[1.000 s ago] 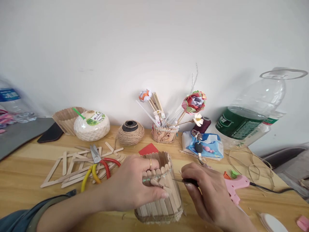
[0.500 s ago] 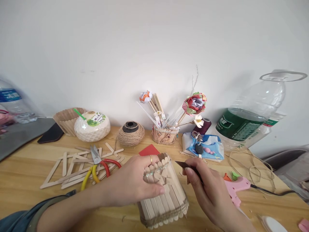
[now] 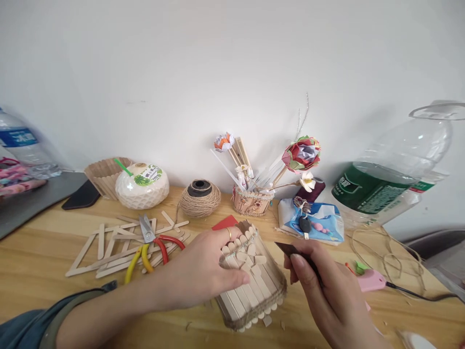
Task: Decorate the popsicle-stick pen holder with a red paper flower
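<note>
My left hand [image 3: 203, 266] is wrapped round the upper left side of a popsicle-stick container [image 3: 250, 291], thumb across its front. Twine runs round the container's lower edge, and small stick pieces form a flower-like shape on its front. To the right, apart from the container, my right hand [image 3: 327, 286] grips a dark pointed blade [image 3: 286, 249], its tip pointing left. Behind the container lies a piece of red paper [image 3: 224, 223], partly hidden.
Scissors [image 3: 147, 232] with red and yellow handles lie on loose sticks [image 3: 85, 252] at left. A twine spool [image 3: 199, 198], coconut [image 3: 142, 185], flower holder [image 3: 252, 201], blue packet [image 3: 319, 220] and large bottle [image 3: 378, 189] stand behind. A pink glue gun [image 3: 371, 280] is at right.
The view has shifted slightly, moving most things right in the picture. The container is tilted a little differently in my left hand. My right hand still holds the blade.
</note>
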The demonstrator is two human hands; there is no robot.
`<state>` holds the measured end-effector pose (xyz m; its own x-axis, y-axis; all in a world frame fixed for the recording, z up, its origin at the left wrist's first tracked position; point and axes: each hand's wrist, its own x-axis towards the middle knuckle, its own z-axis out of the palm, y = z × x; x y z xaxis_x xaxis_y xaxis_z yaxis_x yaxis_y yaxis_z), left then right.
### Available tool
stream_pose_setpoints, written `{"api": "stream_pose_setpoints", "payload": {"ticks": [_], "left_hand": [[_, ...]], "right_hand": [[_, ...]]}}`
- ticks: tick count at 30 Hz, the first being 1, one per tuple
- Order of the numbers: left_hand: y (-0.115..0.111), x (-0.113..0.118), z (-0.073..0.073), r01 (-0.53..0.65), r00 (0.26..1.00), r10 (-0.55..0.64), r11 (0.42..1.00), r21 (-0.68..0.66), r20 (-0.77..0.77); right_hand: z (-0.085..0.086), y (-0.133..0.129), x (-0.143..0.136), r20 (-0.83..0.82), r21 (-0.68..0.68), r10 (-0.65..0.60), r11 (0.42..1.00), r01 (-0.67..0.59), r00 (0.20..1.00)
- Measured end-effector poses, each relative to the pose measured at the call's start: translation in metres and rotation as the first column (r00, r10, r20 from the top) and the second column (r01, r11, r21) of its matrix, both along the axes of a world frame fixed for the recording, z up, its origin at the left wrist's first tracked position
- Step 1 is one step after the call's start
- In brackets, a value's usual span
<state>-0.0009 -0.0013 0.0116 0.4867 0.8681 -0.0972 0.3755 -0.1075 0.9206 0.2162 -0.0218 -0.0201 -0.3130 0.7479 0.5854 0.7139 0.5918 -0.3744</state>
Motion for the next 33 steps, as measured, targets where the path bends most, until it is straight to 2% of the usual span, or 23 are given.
{"api": "stream_pose_setpoints", "payload": {"ticks": [8,11,13,15,18,20,22,25,29,31,33], "left_hand": [[-0.001,-0.002,-0.003,-0.002,1.0,0.002,0.999,0.034,0.002],[-0.002,-0.001,-0.004,-0.058,0.995,0.066,0.993,0.106,-0.071],[-0.003,0.001,-0.004,-0.113,0.986,0.128,0.984,0.14,-0.106],[-0.004,0.003,-0.005,-0.148,0.984,0.158,0.982,0.113,-0.085],[-0.003,0.007,-0.009,-0.174,0.983,0.173,0.985,0.007,0.055],[-0.001,0.009,-0.012,-0.17,0.967,0.181,0.982,-0.077,0.182],[0.001,0.011,-0.014,-0.121,0.941,0.169,0.977,-0.174,0.294],[0.0,0.014,-0.015,-0.053,0.909,0.18,0.944,-0.326,0.375],[0.0,0.016,-0.014,-0.141,0.881,0.348,0.839,-0.526,0.32],[0.0,0.017,-0.014,-0.148,0.873,0.377,0.809,-0.569,0.31],[0.002,0.017,-0.015,-0.138,0.862,0.383,0.807,-0.574,0.331]], "right_hand": [[0.005,-0.003,-0.004,-0.036,-0.048,0.009,0.999,-0.011,0.999],[0.004,-0.003,-0.006,-0.041,-0.094,0.014,0.995,-0.018,0.999],[0.004,-0.003,-0.007,-0.055,-0.177,0.021,0.984,-0.031,0.998],[0.005,-0.003,-0.007,-0.113,-0.303,0.023,0.951,-0.056,0.993],[0.006,-0.005,-0.008,-0.286,-0.48,0.046,0.857,-0.185,0.957],[0.007,-0.006,-0.008,-0.366,-0.541,0.076,0.794,-0.279,0.927],[0.007,-0.008,-0.01,-0.374,-0.561,0.102,0.767,-0.312,0.922],[0.008,-0.01,-0.012,-0.323,-0.544,0.119,0.788,-0.287,0.939],[0.01,-0.011,-0.013,-0.305,-0.46,0.118,0.851,-0.255,0.945],[0.008,-0.008,-0.012,-0.331,-0.404,0.129,0.876,-0.264,0.935],[0.003,-0.004,-0.011,-0.374,-0.345,0.102,0.907,-0.241,0.922]]}}
